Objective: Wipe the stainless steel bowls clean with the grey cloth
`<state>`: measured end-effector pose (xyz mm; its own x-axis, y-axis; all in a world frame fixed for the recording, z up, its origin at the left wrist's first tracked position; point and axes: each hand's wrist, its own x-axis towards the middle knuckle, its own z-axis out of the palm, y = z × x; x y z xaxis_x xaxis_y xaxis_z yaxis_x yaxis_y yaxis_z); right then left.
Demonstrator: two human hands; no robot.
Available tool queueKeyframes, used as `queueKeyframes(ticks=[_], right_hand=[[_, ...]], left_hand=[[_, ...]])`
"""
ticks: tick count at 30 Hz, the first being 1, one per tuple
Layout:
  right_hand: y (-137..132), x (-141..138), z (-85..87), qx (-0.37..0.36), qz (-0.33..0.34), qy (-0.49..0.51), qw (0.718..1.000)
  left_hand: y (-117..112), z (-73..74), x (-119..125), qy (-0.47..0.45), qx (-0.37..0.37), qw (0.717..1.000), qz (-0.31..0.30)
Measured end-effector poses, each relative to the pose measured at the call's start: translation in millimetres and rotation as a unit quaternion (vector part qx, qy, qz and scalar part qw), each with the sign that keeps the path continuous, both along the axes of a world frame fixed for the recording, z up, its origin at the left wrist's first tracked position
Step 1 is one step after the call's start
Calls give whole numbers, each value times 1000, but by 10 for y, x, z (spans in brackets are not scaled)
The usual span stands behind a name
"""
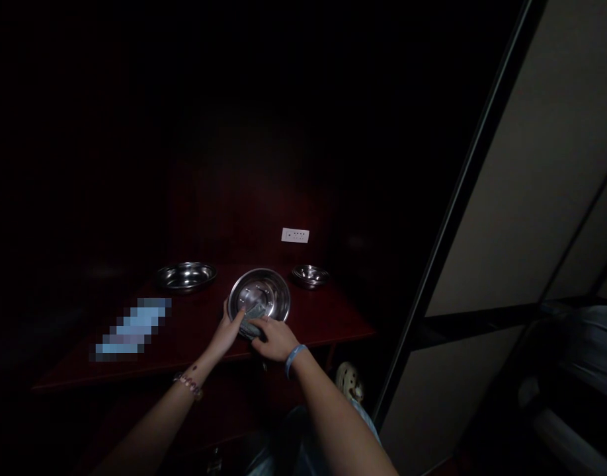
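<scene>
A shiny steel bowl is tilted toward me above the front edge of the dark red tabletop. My left hand grips its lower left rim, thumb on the inner side. In my right hand is a bunched grey patterned cloth, pressed over the near rim of the bowl. Part of the cloth lies inside the bowl; the fingers of my right hand partly cover the rest. A wide steel dish stands back left, and a small stack of steel bowls back right.
A blurred-out pale blue rectangle lies on the left of the dark red tabletop. On the back wall is a white socket plate. A sliding door panel rises at the right. A pale clog shows below the table.
</scene>
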<state>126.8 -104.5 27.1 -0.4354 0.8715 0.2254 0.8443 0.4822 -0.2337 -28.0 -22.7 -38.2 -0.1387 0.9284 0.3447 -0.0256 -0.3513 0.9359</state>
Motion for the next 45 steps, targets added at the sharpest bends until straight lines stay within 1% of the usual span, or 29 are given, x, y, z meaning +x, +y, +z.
queueKeyframes(ticks=[3,7,12,18,24,29,34,37,41,43,45], right_hand=[[4,-6,-13,3,5,-7,1000],[9,-16,-29,7,12,-27,1000],[5,-22,-18,11,9,-46,999],[-20,-17,38,-2,10,-35,999],[-26,-15,90,-13,-17,-57,998],[36,107,97,0,-43,-78,996],[142,305,55,34,-45,-78,995],[188,397,66,89,-56,-83,991],[218,494,127,182,-80,-83,977],[219,531,143,205,-85,-81,972],[211,550,137,212,-99,-83,969]], left_hand=[[-36,26,-1,-4,7,1000,0],[-66,65,0,1,-3,1000,-6],[-56,56,-24,-8,-7,1000,-16],[-46,49,-25,-21,5,1000,-19],[-28,51,-22,-25,-1,1000,-2],[21,9,-37,-14,-4,1000,1],[56,-30,-30,-15,4,1000,-2],[43,-18,-28,-17,-2,1000,-2],[-9,28,-30,-11,-9,1000,-3],[-37,53,-29,-7,-1,1000,-7],[-57,73,-28,-5,3,1000,-7]])
